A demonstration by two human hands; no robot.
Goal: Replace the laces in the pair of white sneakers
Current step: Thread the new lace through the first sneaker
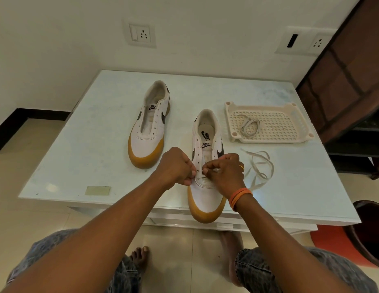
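Start at the left of the bench: the far sneaker lies there with every eyelet bare and no lace in it, well apart from your hands, so that shoe is not yet begun.

Nearer you, your left hand is curled at the left side of the near sneaker, its fingertips pinched at the lowest eyelets; it seems to grip a lace end there, though the end itself is too small to make out. A short bar of lace looks to cross the bottom pair of eyelets, and the holes above it are empty. I judge you are at the very first threading step on this shoe.

Your right hand is curled just opposite, touching the shoe's right side, pinching the lace close to the eyelet row. The rest of that lace trails loose in loops on the bench just to the right of your wrist.

The next move likely calls for evening the two ends, then crossing one up to the next hole; keep the flat lace untwisted and mind the loose tail does not snag.

Further right, the tray holds a coiled lace, near the shoe but clear of both hands.
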